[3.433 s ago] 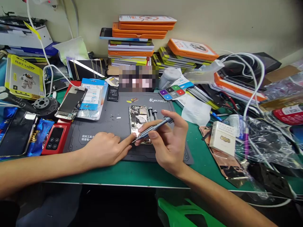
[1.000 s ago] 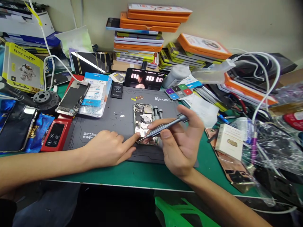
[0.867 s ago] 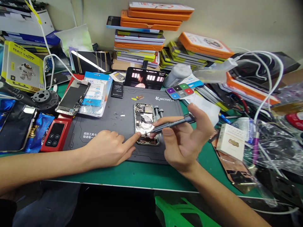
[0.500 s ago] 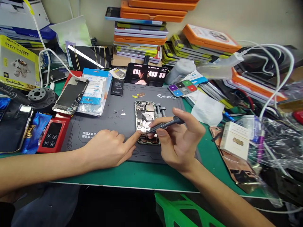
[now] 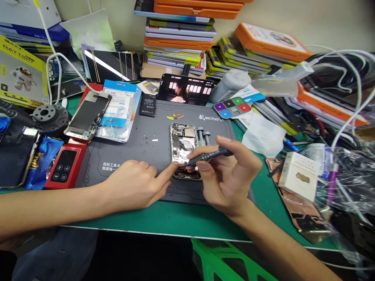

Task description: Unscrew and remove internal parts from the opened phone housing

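Note:
An opened phone (image 5: 185, 143) lies on the grey mat (image 5: 131, 128), its inner parts bare. My left hand (image 5: 140, 181) comes in from the left, index finger stretched out with its tip on the phone's lower left part, the other fingers curled in; it grips nothing. In my right hand (image 5: 228, 177) is a dark screwdriver (image 5: 206, 156), pinched between thumb and fingers and slanting down to the left. Its tip meets the lower part of the phone near my left fingertip; the exact contact spot is too small to make out. Two grey screwdrivers (image 5: 204, 136) lie just right of the phone.
A lit phone playing video (image 5: 185, 89) leans at the back, beside a black battery (image 5: 147, 104). A removed screen (image 5: 88, 115) and a red device (image 5: 66, 166) are on the left. Right of the mat sit a white box (image 5: 299, 175) and tangled cables. Stacked cases (image 5: 180, 43) rise behind.
The view has shifted slightly, so most things sit a little farther right. Both hands keep nearly the same pose, with the screwdriver still at the phone's lower part.

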The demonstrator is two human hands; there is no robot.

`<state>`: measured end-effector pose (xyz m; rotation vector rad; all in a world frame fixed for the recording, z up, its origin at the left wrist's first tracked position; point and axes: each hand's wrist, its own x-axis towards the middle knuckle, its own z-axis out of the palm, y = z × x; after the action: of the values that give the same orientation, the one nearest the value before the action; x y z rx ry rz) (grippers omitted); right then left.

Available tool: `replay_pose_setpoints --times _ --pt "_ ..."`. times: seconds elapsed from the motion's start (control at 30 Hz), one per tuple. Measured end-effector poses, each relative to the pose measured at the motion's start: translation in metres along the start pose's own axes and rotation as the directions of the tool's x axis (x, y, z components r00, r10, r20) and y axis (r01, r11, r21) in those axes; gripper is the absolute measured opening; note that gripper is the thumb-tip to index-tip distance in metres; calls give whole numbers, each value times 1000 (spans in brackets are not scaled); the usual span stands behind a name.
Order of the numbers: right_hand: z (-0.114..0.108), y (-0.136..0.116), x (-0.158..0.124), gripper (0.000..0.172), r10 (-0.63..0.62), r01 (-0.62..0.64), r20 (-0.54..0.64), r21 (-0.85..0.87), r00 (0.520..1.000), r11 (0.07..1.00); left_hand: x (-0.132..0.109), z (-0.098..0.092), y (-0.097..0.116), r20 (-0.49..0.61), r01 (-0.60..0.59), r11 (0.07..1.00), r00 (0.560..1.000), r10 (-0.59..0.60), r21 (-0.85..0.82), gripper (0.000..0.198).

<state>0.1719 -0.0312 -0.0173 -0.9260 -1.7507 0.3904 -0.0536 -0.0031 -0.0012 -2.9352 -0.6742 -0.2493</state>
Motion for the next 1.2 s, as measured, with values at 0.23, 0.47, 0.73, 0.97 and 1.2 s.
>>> replay_pose_setpoints --times 0.23,0.47,0.73,0.97,1.2 --pt "-5 4 -5 82 -76 79 23 -204 997 976 0 2 0 -23 -2 1000 1000 2 -2 48" --pt "-17 5 -8 66 -183 128 -85 -439 979 889 0 1 -1 -15 -7 1000 1000 7 -7 49" --pt "-17 -1 2 57 -190 150 -71 -377 979 914 -1 1 -1 -30 -3 1000 1000 3 -13 48" --pt "-19 -3 3 64 -146 128 -38 -302 989 945 0 0 -1 -14 -1 1000 1000 1 -12 47" --pt "-20 -5 5 62 -164 143 -44 -311 985 940 0 0 -1 -14 -2 1000 1000 2 -1 47"
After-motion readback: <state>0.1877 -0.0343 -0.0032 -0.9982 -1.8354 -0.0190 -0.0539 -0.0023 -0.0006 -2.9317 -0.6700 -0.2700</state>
